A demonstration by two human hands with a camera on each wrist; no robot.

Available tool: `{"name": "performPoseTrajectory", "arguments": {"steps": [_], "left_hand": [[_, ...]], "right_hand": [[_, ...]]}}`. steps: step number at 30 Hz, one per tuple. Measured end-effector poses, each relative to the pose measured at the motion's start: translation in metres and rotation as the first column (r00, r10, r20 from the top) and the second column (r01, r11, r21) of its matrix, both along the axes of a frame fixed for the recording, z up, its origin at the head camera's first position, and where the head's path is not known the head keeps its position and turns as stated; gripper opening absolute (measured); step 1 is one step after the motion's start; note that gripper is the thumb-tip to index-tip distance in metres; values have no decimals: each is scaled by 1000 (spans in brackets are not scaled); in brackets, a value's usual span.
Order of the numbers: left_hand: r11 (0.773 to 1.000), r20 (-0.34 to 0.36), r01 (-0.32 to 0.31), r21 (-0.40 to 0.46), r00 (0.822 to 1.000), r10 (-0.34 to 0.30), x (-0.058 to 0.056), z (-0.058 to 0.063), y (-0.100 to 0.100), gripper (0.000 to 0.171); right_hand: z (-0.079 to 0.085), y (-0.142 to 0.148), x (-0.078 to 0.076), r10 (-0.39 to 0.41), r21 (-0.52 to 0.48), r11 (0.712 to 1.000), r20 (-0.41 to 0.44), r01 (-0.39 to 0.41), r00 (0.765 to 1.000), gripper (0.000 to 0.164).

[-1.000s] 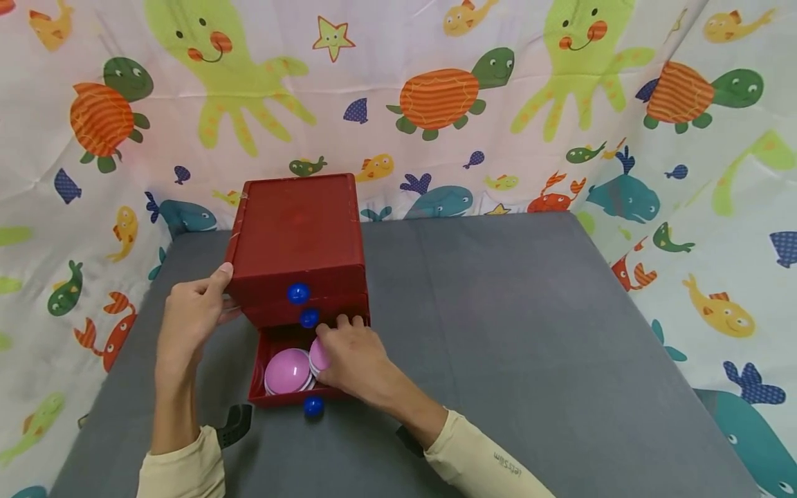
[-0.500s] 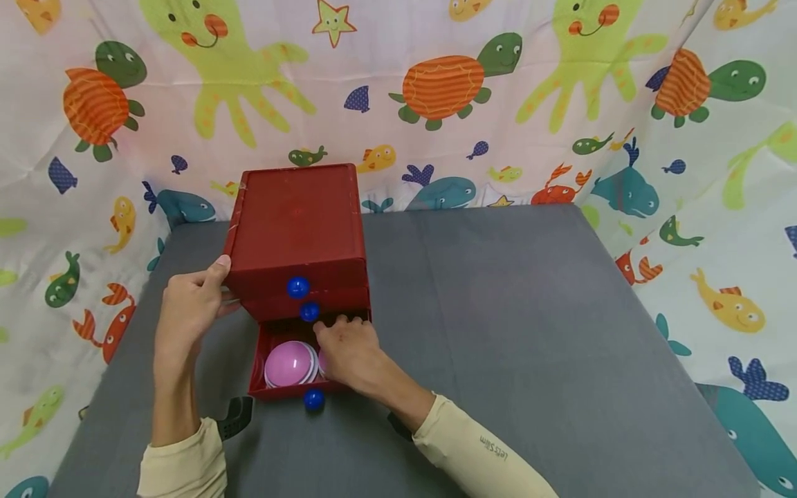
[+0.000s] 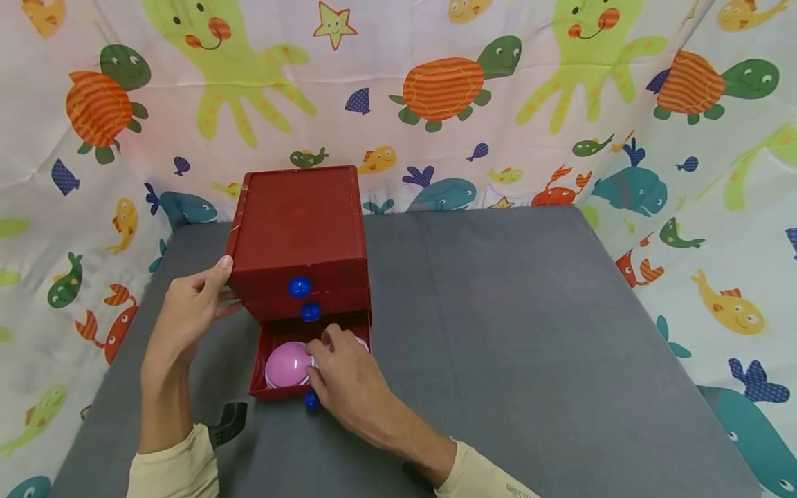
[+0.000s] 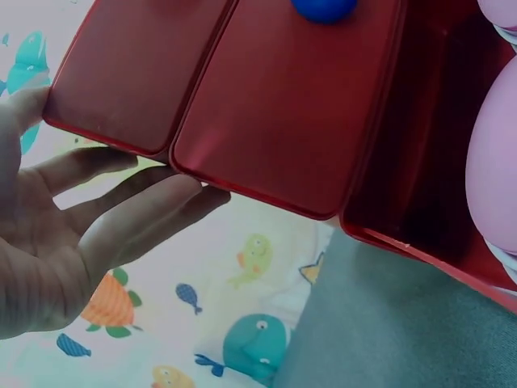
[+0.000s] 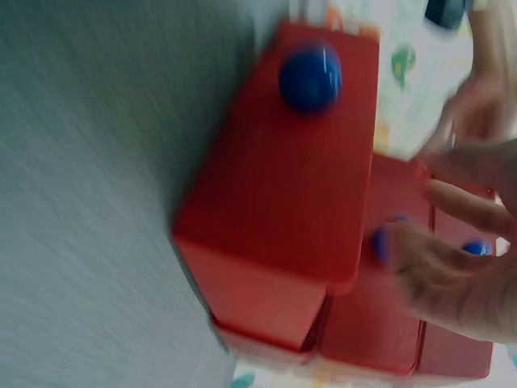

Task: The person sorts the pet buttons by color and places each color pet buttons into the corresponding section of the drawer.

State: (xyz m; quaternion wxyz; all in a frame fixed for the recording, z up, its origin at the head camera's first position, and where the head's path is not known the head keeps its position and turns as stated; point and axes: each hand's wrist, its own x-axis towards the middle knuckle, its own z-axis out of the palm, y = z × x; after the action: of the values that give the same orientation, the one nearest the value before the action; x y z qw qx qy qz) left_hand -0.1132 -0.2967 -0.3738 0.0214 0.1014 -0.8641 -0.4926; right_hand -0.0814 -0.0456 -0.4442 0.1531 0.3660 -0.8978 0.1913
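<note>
A red chest of drawers (image 3: 299,214) with round blue knobs stands on the grey surface, its lowest drawer (image 3: 280,394) pulled out. Inside lie round pink domed pieces with white rims; the left one (image 3: 286,365) shows well, while the right one is mostly covered. At the chest's front left corner, my left hand (image 3: 187,304) rests its thumb on the top edge and its fairly straight fingers along the side. My right hand (image 3: 351,377) hovers over the open drawer, loosely bent fingertips beside the left pink piece; contact cannot be told. In the right wrist view this hand (image 5: 460,267) is blurred.
The upper drawers are closed, with blue knobs (image 3: 300,287) sticking out in front. A cloth printed with sea animals (image 3: 436,152) hangs behind and beside the grey surface (image 3: 498,332). The lower drawer's knob (image 3: 311,401) juts toward me, partly behind my right hand.
My right hand has lifted off the right-hand pink piece and shifted toward me, its fingertips now by the left one. My left hand stays at the chest's corner.
</note>
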Motion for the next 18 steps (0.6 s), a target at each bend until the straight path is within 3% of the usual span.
{"name": "performPoseTrajectory", "arguments": {"steps": [3,6,8,11,18], "left_hand": [[1000,0,0,13,1000,0,0,2,0,76],[999,2,-15,31,1000,15,0,3,0,77],[999,12,-24,44,1000,23,1,3,1,77],[997,29,-41,60,999,40,1,2,1,78],[996,57,-65,69,997,61,-1,0,3,79]], "right_hand": [[-5,3,20,72,-36,997,-34,-73,997,9],[-10,3,33,128,90,988,-38,-125,991,3],[-13,3,37,151,184,972,-25,-144,988,9],[-17,1,38,173,254,953,-12,-165,985,17],[-20,1,30,203,214,960,-78,-183,976,23]]}}
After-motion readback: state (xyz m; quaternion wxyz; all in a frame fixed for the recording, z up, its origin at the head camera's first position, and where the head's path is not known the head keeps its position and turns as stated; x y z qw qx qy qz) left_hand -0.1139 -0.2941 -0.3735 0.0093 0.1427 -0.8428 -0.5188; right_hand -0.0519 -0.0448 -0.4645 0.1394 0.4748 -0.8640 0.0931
